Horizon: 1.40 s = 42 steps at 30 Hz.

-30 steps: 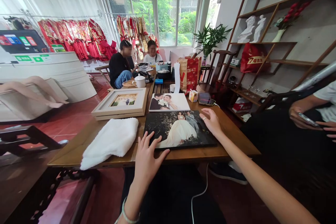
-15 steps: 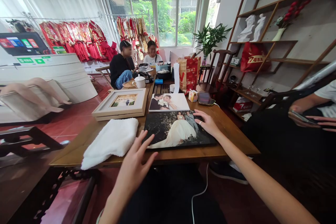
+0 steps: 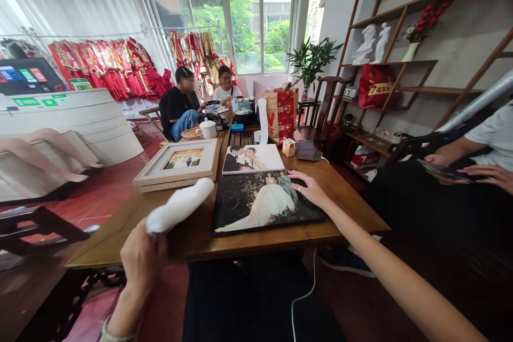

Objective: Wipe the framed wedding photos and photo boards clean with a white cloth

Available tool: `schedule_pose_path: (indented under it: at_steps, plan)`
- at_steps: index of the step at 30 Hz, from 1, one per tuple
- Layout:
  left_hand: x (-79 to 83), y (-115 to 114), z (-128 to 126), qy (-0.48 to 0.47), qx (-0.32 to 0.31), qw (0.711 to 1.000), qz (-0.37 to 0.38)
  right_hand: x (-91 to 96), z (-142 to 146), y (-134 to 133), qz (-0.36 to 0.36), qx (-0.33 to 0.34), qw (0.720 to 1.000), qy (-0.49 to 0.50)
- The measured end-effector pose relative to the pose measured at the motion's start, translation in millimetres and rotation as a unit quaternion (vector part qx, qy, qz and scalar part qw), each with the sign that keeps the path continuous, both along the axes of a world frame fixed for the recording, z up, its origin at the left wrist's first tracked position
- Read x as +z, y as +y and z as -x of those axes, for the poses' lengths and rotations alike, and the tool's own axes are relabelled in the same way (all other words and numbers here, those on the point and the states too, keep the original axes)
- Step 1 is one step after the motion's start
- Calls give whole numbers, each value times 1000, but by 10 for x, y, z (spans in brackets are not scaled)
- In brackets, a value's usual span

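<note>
My left hand (image 3: 143, 254) is closed on one end of a white towel (image 3: 182, 204), lifted above the table's left front part. Fingers stretched out, my right hand (image 3: 308, 188) rests on the upper right part of a dark wedding photo panel (image 3: 244, 203) that lies flat before me. The panel shows a couple and a long white dress. Just behind it lies a lighter wedding photo print (image 3: 253, 159). Left of the print, a pale picture frame (image 3: 178, 166) holds a small photo and lies flat.
The wooden table (image 3: 352, 208) also carries a tissue box (image 3: 288, 147), a phone (image 3: 308, 150) on a white cable, a red-brown paper bag (image 3: 280, 115) and a white teapot (image 3: 207, 128). Two people sit at its far end; another person (image 3: 487, 144) at right holds a phone.
My left hand has moved left, closed on the towel and raised it from the table. The right hand stays on the photo panel. The view has shifted slightly.
</note>
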<state>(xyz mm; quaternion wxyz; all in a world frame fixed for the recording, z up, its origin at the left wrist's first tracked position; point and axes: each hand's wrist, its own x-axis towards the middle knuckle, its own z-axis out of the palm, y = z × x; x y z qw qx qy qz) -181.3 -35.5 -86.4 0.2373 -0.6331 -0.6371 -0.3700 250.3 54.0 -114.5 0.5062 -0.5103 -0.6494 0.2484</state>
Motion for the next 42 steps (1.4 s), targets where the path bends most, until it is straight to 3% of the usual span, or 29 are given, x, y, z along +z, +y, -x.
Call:
schedule_pose_path:
  at_steps: [2,4,6,8,10,12,14,16,17,19,22,26,29,32,39,42]
  plan:
    - [188,51,-131,-65,68,995,-29,1,1,-1,1,-1,1000,2]
    - [441,120,-310,-119,78,989,-41,7,1,-4,2,-2,1000,2]
    - [701,220,-491,-174,36,984,-23,16,3,-10,4,-5,1000,1]
    - [911,348,-632,-251,-59,965,41,24,6,-15,5,-8,1000,0]
    - [1044,480,-725,-313,-148,927,144,27,8,-19,7,-10,1000,-1]
    - [1101,591,-799,-325,-195,906,189,21,7,-18,6,-10,1000,-2]
    - [1089,663,-887,-274,-212,929,129,10,3,-12,2,-9,1000,-4]
    - [1009,701,-1001,-160,-244,954,71,-2,-3,-3,-4,-8,1000,-11]
    - [947,713,-1063,-93,-266,956,76,-7,-7,2,-6,-9,1000,-15]
    - [795,739,-1182,34,-314,936,154,-11,-13,8,-8,-9,1000,-25]
    - [596,845,-1305,161,-339,879,295,-10,-20,7,-9,-7,999,-36]
    - [527,1120,-1380,212,-319,831,404,-10,-25,-3,-7,-6,999,-39]
    - [543,1207,-1434,219,-297,832,415,-15,-31,-1,-6,-6,999,-42]
    - [536,970,-1474,228,-291,842,393,-14,-33,10,-5,-6,999,-45]
    - [491,-216,-1413,226,-308,835,396,-7,-20,10,-7,-8,998,-61]
    - [520,-310,-1407,221,-307,831,408,-13,-24,1,-15,0,997,-72]
